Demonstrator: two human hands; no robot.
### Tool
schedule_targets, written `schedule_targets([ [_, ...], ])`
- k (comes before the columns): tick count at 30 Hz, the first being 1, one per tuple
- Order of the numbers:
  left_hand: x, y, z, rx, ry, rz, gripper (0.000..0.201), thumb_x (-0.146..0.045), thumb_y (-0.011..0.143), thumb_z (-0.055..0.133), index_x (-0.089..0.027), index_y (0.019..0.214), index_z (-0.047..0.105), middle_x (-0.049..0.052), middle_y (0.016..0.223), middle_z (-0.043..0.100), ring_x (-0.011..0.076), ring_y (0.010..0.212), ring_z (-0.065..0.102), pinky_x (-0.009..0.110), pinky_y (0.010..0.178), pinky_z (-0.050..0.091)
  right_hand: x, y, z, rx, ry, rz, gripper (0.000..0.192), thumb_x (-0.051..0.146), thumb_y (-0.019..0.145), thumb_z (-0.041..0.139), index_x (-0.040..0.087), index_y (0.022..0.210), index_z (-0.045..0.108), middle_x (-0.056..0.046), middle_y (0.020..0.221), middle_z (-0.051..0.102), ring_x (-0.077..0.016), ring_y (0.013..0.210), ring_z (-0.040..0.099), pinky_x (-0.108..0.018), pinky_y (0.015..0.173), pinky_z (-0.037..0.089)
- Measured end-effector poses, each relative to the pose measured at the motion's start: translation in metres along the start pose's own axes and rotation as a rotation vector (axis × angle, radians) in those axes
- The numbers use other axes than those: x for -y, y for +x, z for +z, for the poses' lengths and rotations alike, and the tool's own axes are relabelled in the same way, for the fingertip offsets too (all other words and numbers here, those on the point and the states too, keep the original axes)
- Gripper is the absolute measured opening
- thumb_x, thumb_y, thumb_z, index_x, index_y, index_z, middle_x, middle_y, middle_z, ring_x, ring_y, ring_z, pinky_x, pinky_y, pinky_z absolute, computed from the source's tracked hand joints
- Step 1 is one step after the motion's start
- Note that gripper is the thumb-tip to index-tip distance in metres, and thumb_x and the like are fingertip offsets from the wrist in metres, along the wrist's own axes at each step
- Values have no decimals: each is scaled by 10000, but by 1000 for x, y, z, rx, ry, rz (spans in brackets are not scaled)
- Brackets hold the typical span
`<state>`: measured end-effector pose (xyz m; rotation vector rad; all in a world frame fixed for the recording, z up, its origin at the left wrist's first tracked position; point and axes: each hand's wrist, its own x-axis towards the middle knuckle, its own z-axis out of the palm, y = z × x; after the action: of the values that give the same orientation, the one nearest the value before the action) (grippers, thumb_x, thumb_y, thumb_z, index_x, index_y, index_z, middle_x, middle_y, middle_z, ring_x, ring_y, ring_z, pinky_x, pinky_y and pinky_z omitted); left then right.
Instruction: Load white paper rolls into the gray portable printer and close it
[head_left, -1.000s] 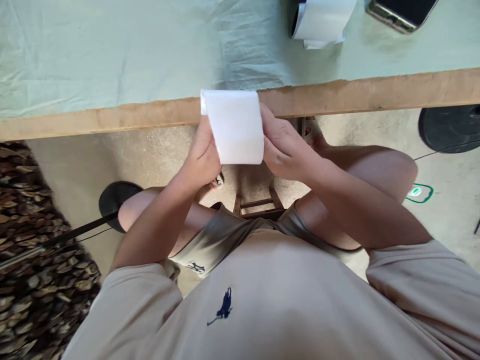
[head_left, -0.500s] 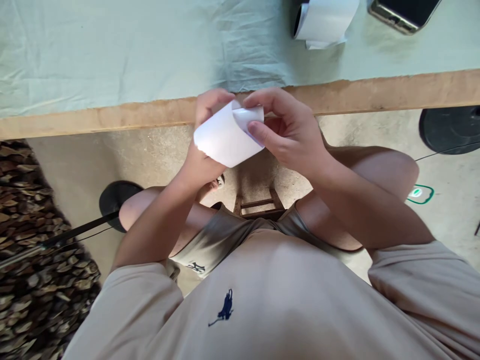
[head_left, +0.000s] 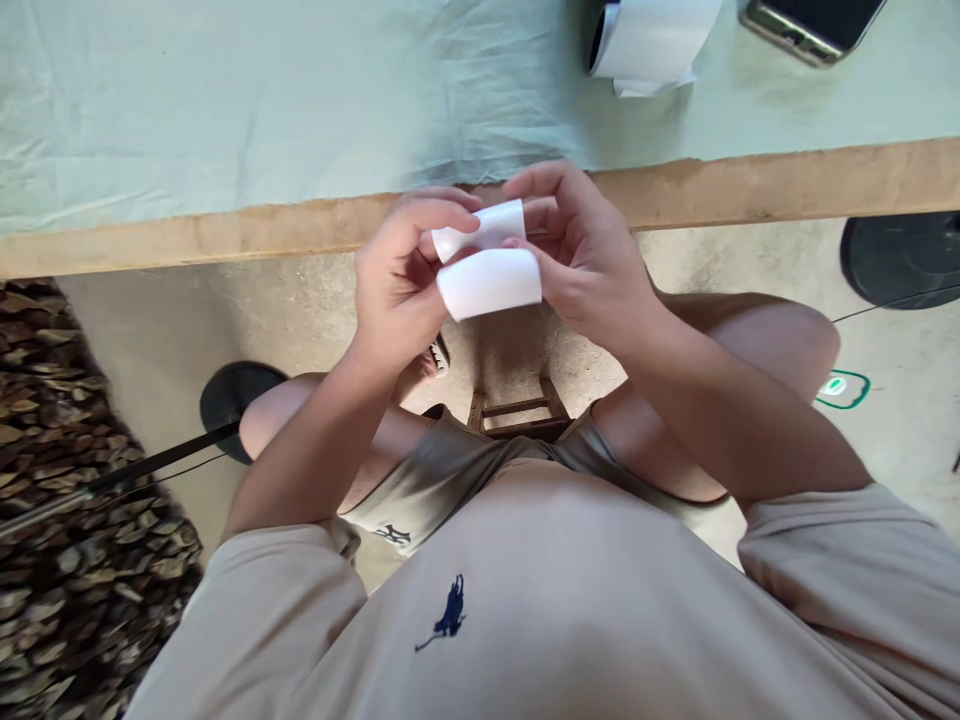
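**Curled paper strip held just off the table edge**

Head view: both hands work in the open gap between the person's lap and the wooden table edge, which runs across the picture just beyond the knuckles. The white paper strip sits between the hands, bent over on itself so that a narrower upper fold shows above a wider lower one. It hangs in the air over the floor, close to the table edge but not resting on it. The left hand has its fingers curled narrowly, pinching the strip's left end from above. The right hand is likewise closed on the strip, fingers bent around its right end, thumb under the lower fold. Neither hand touches the table as far as can be told.

Below the hands there is free room down to the concrete floor, with the top of a wooden stool between the bare knees.

The table carries a pale green cloth, creased near its middle. At its far edge lie a roll of white paper and a phone, both well apart from the hands. A round black base with a dark pole stands on the floor to the left, another black disc to the right, and a pile of dry leaves fills the left margin.
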<state>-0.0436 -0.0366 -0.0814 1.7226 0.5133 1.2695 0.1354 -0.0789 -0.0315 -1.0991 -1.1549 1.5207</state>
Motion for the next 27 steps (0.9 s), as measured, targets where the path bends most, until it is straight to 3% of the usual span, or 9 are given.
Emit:
schedule_targets([
  [2, -3, 0, 3, -57, -14, -29, 320, -305, 805, 738, -237, 1092, 614, 5, 1099, 629, 146, 1045, 607, 260, 856, 532, 1, 1, 0, 14, 48, 27, 371, 377, 785, 660, 208, 1051, 465, 7, 904, 602, -42, 728, 563, -166, 629, 459],
  [5, -6, -1, 6, -33, -3, -170, 317, -417, 838, 680, -240, 1085, 589, 10, 1056, 640, 136, 943, 632, 260, 759, 540, 3, 1, -1, 36, 60, 20, 395, 366, 748, 699, 199, 1034, 483, 22, 899, 581, -11, 695, 515, -141, 619, 436],
  [9, -5, -2, 7, -26, 4, -102, 359, -395, 790, 739, -261, 1088, 592, -5, 1079, 639, 155, 990, 629, 271, 771, 550, 4, 2, 1, 31, 33, 66, 348, 379, 777, 662, 183, 1019, 507, 5, 889, 578, -14, 690, 495, -140, 603, 426],
  [14, -1, -3, 2, 29, -156, -224, 358, -373, 852, 681, -262, 1180, 591, -13, 1035, 641, 89, 888, 610, 196, 712, 536, 2, 1, 2, -17, -12, -46, 283, 292, 747, 694, 179, 947, 529, -4, 1019, 558, -19, 755, 507, -144, 643, 451],
  [17, 2, -5, 1, 26, -175, -209, 402, -328, 823, 721, -271, 1195, 582, -15, 1037, 642, 85, 846, 612, 195, 697, 542, 2, 0, 0, -15, -27, -35, 281, 358, 808, 636, 181, 993, 520, -6, 958, 550, -12, 716, 501, -144, 633, 462],
  [20, 1, -6, 2, 13, -153, -229, 383, -431, 842, 673, -291, 1187, 585, -4, 1049, 636, 105, 841, 620, 219, 666, 544, 3, 0, -1, -17, -72, -24, 295, 386, 792, 657, 174, 955, 531, -10, 963, 556, -13, 713, 496, -145, 648, 479],
  [22, -2, -6, 4, -18, -68, -209, 330, -468, 856, 638, -276, 1124, 626, 10, 1052, 639, 134, 918, 621, 246, 731, 551, 3, 0, -1, 1, -58, -18, 317, 393, 782, 669, 178, 970, 534, -14, 991, 563, -23, 766, 520, -145, 688, 500],
  [25, -5, -1, 2, -77, 63, -138, 305, -472, 835, 660, -249, 1042, 660, 31, 1050, 632, 166, 1001, 605, 285, 836, 544, 4, 1, 0, 40, 60, 27, 351, 389, 803, 648, 181, 1050, 510, -5, 914, 582, -24, 778, 550, -136, 700, 515],
  [27, -5, 4, -3, -14, 19, -78, 381, -508, 797, 687, -250, 1077, 661, 45, 1068, 611, 173, 978, 611, 278, 776, 556, 4, 2, -1, 89, 194, 69, 370, 343, 795, 663, 177, 1076, 487, 10, 863, 586, -16, 727, 560, -134, 670, 514],
])
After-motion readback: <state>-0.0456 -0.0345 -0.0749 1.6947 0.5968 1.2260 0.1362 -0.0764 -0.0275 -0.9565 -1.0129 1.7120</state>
